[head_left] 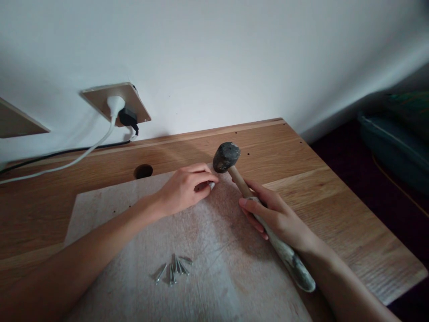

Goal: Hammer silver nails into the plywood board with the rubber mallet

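My right hand grips the wooden handle of a hammer. Its dark head is raised just right of my left fingertips, and the handle's end sticks out past my wrist. My left hand is closed in a pinch on a small nail, held against a pale board that lies on the wooden desk. Several loose nails lie in a small heap on the board, nearer to me.
A round cable hole opens in the desk behind the board. A wall socket holds a white plug and a black plug, with cables running left. Dark cushions lie beyond the desk's right edge.
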Tool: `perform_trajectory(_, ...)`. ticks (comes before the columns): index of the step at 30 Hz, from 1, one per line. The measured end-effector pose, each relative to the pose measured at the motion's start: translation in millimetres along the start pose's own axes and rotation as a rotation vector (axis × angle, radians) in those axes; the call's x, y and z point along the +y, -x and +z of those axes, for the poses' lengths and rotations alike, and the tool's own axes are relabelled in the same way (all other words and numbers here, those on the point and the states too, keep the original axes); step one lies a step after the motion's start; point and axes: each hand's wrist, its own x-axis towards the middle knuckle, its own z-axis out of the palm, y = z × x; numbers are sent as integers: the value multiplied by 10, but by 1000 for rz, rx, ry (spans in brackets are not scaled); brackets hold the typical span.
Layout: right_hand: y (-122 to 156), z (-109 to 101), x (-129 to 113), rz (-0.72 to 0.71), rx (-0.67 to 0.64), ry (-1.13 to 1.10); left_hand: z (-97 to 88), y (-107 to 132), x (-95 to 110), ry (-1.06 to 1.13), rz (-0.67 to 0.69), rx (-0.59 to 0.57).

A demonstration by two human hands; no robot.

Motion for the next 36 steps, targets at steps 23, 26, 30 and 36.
perform_trajectory(23, -1, -19, 38, -18, -5, 53, 56, 7, -28, -97, 44, -73)
perform_trajectory(26, -14, -17, 49, -28, -8, 86, 70, 5, -21, -154, 73, -75)
perform_trajectory(30, -31, -7, 55, -38, 1, 118, 78, 7, -13, -149, 37, -66)
perform_trajectory(36, 59, 2, 38, 2, 74, 164, 79, 11, 3, -176, -44, -45)
